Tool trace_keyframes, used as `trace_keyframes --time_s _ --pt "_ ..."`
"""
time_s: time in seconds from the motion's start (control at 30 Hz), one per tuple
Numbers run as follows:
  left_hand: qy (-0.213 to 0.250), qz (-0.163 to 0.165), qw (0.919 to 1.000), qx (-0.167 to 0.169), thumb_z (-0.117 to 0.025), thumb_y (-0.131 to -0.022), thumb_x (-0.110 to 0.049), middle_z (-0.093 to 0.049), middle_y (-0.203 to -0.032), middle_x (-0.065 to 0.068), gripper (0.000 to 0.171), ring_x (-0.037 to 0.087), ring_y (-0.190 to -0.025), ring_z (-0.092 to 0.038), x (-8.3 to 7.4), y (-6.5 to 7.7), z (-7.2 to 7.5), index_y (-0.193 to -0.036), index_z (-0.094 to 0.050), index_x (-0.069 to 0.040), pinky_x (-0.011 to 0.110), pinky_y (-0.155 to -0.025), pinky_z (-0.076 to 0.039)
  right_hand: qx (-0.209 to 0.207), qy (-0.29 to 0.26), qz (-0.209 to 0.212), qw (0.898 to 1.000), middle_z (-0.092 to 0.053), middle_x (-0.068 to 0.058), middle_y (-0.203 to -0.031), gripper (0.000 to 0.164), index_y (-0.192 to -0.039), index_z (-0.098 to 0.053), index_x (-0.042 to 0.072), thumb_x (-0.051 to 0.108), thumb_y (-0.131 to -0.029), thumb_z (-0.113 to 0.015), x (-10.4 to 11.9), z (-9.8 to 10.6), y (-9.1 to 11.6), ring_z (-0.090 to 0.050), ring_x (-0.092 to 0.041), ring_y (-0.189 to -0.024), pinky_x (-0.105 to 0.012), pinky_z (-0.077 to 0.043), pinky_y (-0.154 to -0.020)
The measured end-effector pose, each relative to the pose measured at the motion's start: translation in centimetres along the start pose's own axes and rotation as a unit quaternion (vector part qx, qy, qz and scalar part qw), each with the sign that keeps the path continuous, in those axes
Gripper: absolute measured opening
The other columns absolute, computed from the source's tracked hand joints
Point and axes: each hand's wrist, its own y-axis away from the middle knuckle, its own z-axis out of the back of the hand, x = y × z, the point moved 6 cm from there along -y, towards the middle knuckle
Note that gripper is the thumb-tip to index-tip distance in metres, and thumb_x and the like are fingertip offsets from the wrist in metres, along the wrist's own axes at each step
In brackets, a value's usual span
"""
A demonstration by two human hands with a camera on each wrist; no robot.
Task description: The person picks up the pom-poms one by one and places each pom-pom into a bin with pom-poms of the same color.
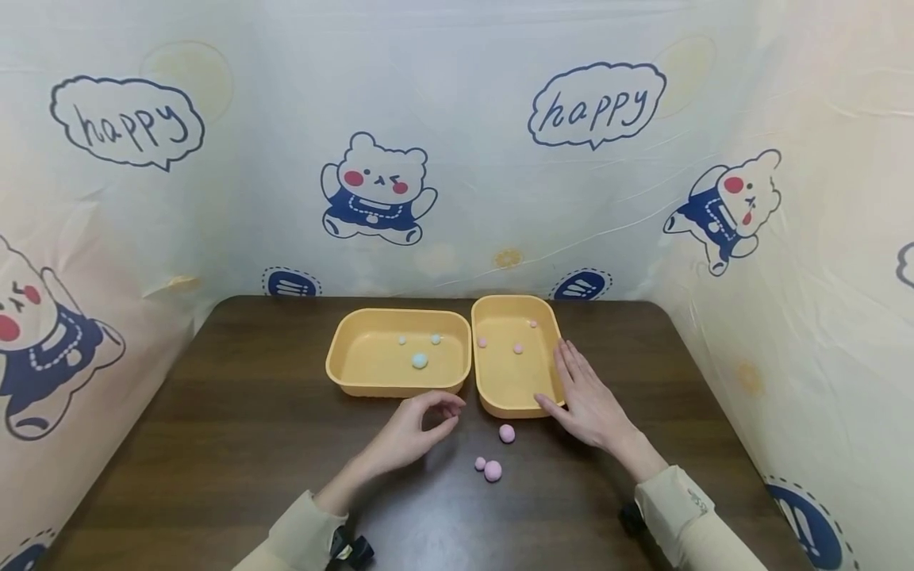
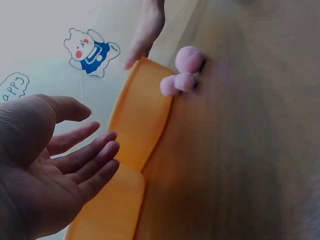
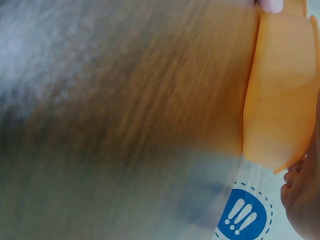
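My left hand (image 1: 414, 432) hovers just in front of the left yellow tray (image 1: 357, 388), its fingers loosely bent and nothing between them; the left wrist view shows the bare palm. Along the right side of the second yellow tray (image 1: 517, 408) lies my right hand (image 1: 589, 396), fingers extended at its rim and thumb by the front corner. Three pink balls are on the table before the trays: one pink ball (image 1: 507, 433) close to the right tray, a larger pink ball (image 1: 493, 471) and a small pink ball (image 1: 480, 463) side by side.
Several small balls sit inside the trays: pale blue ones, such as the blue ball (image 1: 420, 361), in the left, and pink ones, such as the pink ball (image 1: 518, 349), in the right. The dark wooden table (image 1: 236, 444) meets a printed cloth (image 1: 485, 222) behind.
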Motion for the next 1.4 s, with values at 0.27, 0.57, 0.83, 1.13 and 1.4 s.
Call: trace_keyframes --time_s 0.27,0.57,0.83,1.13,1.4 --pt "0.005 -0.001 0.9992 0.039 -0.074 -0.103 -0.007 -0.079 -0.109 0.009 0.024 0.020 -0.100 -0.073 0.3 0.9 -1.6 -0.125 -0.074 0.002 0.037 -0.095 -0.063 0.001 0.006 -0.001 1.000 -0.012 -0.025 -0.184 0.098 -0.171 -0.018 -0.007 0.059 -0.109 -0.054 0.1 0.1 0.0 -0.016 -0.043 -0.172 -0.058 -0.023 -0.139" --pt "0.008 -0.034 0.9983 0.047 -0.078 -0.100 -0.008 -0.078 -0.111 0.011 0.027 0.024 -0.101 -0.073 0.6 1.6 -2.6 -0.125 -0.073 0.002 0.036 -0.094 -0.063 0.000 0.004 -0.002 1.000 -0.012 -0.025 -0.184 0.098 -0.171 -0.019 -0.008 0.059 -0.109 -0.055 0.1 0.1 0.0 -0.017 -0.042 -0.172 -0.058 -0.023 -0.139" --pt "-0.004 -0.106 0.9936 0.040 -0.085 -0.097 -0.024 -0.077 -0.114 -0.002 0.034 0.003 -0.102 -0.069 5.6 1.7 -5.4 -0.127 -0.072 -0.013 0.023 -0.091 -0.060 0.002 0.002 -0.003 1.000 -0.011 -0.025 -0.184 0.098 -0.171 -0.018 -0.008 0.059 -0.109 -0.055 0.1 0.1 0.0 -0.016 -0.042 -0.172 -0.059 -0.023 -0.139" --pt "0.001 -0.046 0.9972 0.059 -0.089 -0.091 -0.018 -0.073 -0.116 -0.004 0.041 0.008 -0.105 -0.068 4.1 2.1 -5.3 -0.127 -0.070 -0.013 0.027 -0.097 -0.059 0.003 0.000 -0.007 1.000 -0.011 -0.025 -0.184 0.099 -0.172 -0.017 -0.007 0.060 -0.109 -0.055 0.0 0.0 0.0 -0.015 -0.043 -0.172 -0.059 -0.023 -0.139" --pt "-0.011 -0.088 0.9943 0.059 -0.087 -0.090 -0.017 -0.070 -0.117 0.002 0.043 0.013 -0.108 -0.064 1.8 2.5 -5.0 -0.127 -0.066 -0.010 0.028 -0.098 -0.056 0.004 0.001 -0.011 1.000 -0.011 -0.024 -0.184 0.100 -0.172 -0.017 -0.006 0.062 -0.109 -0.053 -0.1 0.0 -0.1 -0.016 -0.042 -0.172 -0.059 -0.023 -0.139"
